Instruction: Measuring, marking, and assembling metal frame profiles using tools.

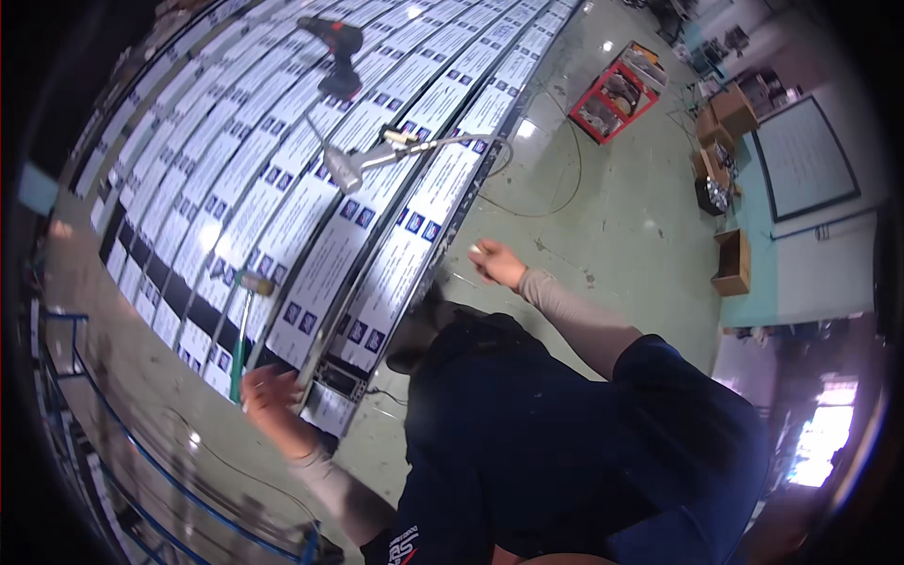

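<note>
My left hand [271, 403] is at the near end of the long film-covered profiles, a little blurred, its fingers apart. Right beside its fingertips is the green handle of a hammer [241, 348], whose yellowish head [254, 282] rests on the profiles; I cannot tell whether they touch. My right hand [499, 266] hovers over the floor just right of the profiles' edge. Its fingers are closed on a small pale piece [476, 250], too small to name. Printed white film covers the profiles [325, 254], which lie side by side in rows.
A cordless drill [337, 56] and a silver air tool [347, 171] with a hose lie on the profiles. The hose [576, 179] loops onto the floor. A red crate [614, 102] stands far right, cardboard boxes [733, 262] beyond. Blue metal rails [141, 499] run at lower left.
</note>
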Demonstrator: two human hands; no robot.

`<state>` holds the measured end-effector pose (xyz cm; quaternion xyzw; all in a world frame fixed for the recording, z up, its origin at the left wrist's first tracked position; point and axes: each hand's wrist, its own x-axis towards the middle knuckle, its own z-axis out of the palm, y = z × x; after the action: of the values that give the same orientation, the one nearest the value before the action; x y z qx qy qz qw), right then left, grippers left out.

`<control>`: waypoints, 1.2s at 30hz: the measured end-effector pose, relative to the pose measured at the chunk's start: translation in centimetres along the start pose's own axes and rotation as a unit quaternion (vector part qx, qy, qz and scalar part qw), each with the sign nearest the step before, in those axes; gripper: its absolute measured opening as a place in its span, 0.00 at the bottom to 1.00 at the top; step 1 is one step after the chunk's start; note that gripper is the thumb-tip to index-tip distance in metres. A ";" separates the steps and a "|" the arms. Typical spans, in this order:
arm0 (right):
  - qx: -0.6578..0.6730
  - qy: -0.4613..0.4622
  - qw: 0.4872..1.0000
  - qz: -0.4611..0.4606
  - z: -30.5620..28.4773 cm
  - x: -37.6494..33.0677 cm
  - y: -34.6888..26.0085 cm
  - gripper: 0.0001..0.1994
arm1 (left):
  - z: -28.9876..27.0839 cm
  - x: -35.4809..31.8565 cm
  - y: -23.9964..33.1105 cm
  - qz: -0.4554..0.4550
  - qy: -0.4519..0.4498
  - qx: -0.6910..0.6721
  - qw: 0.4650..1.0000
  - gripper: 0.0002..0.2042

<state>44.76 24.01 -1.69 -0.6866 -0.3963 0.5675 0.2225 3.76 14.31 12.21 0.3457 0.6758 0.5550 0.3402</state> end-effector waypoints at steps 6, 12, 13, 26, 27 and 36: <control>-0.312 0.094 0.937 0.125 -9.1 -2.1 19.7 0.25 | 17.0 -3.8 -0.4 -0.046 -0.330 -0.113 0.936 0.10; -0.116 0.125 0.946 0.277 -16.3 -6.6 29.5 0.22 | 34.8 -8.9 0.5 -0.050 -0.521 -0.062 0.850 0.08; -0.095 0.130 0.949 0.271 -17.8 -6.5 30.4 0.21 | 39.0 -9.4 0.3 -0.047 -0.545 -0.056 0.835 0.07; 0.091 0.380 0.899 0.198 -42.2 0.8 25.7 0.23 | 76.3 -17.4 -10.7 -0.098 -0.778 0.071 0.617 0.10; 0.127 0.389 0.885 0.222 -43.0 1.3 26.3 0.24 | 77.7 -16.5 -10.8 -0.111 -0.775 0.108 0.613 0.11; 0.015 0.293 0.833 0.469 -50.0 5.7 31.7 0.20 | 97.0 -3.6 -11.8 -0.142 -0.678 0.168 0.701 0.16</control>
<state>102.06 17.19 -16.20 -0.9207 0.0658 0.3820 0.0458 86.40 59.51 -13.99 0.5801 0.3852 -0.0068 0.7177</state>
